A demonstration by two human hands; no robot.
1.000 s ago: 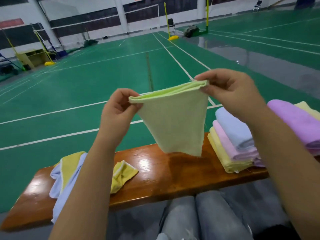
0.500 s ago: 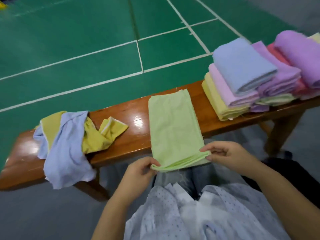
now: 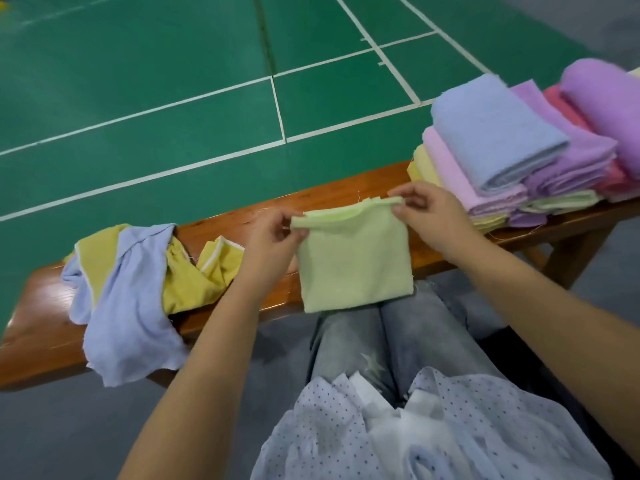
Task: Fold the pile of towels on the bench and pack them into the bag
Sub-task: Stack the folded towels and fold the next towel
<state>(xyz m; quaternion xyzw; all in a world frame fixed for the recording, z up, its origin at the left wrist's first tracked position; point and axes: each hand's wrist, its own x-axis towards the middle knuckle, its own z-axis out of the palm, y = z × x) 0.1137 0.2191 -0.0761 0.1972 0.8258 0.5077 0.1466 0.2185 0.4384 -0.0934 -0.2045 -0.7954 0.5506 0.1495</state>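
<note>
Over the middle of the wooden bench [image 3: 349,199], the left hand [image 3: 273,237] and right hand [image 3: 429,216] each pinch a top corner of the folded green towel [image 3: 353,261]. Unfolded towels [image 3: 131,282] lie at the bench's left end and the folded stack [image 3: 512,147] at its right. No bag or readable writing shows.

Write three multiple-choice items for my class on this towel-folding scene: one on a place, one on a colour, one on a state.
1. Where does the stack of folded towels lie?
A. On the bench's right end
B. On the floor
C. On the person's lap

2. What colour is the towel on top of the stack's near pile?
A. Red
B. Light blue
C. Black

3. How is the light green towel held?
A. Lying untouched
B. By one hand only
C. Pinched at its top corners by both hands

Answers: 1 A, the stack rests at the right. 2 B, the light blue towel tops it. 3 C, the left hand and right hand each grip a corner.
</note>
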